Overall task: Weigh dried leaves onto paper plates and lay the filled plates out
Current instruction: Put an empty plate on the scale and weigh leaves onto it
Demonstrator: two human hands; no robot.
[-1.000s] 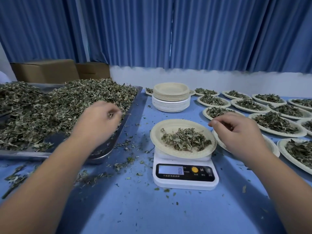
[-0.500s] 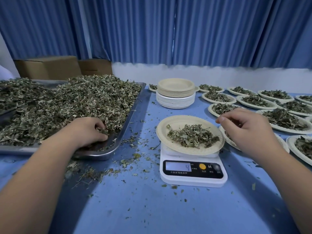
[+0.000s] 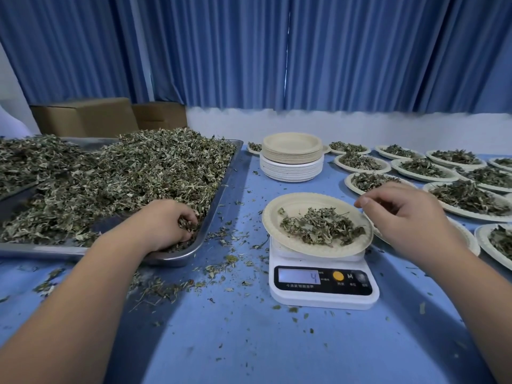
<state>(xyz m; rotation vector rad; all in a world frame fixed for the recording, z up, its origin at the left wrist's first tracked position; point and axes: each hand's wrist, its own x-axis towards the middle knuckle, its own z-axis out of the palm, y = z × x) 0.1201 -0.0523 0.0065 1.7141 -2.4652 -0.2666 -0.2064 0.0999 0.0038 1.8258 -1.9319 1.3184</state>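
A beige paper plate (image 3: pixel 293 206) with a small heap of dried leaves (image 3: pixel 321 227) sits on a white digital scale (image 3: pixel 322 285) at the middle of the blue table. To the left, a metal tray (image 3: pixel 219 189) holds a large pile of dried leaves (image 3: pixel 133 176). My left hand (image 3: pixel 166 223) is down in the tray's near right corner, fingers curled round a clump of leaves. My right hand (image 3: pixel 407 217) hovers just right of the plate's rim with fingers loosely curled and nothing visible in them.
A stack of unused paper plates (image 3: pixel 292 155) stands behind the scale. Several filled plates (image 3: pixel 468 195) are laid out at the right. Loose leaf crumbs (image 3: pixel 194 278) litter the table between tray and scale. Cardboard boxes (image 3: pixel 86 116) and blue curtains stand behind.
My left hand has dropped from above the pile into the tray's near corner and closed on leaves. The right hand stayed beside the plate. The scale reading has changed.
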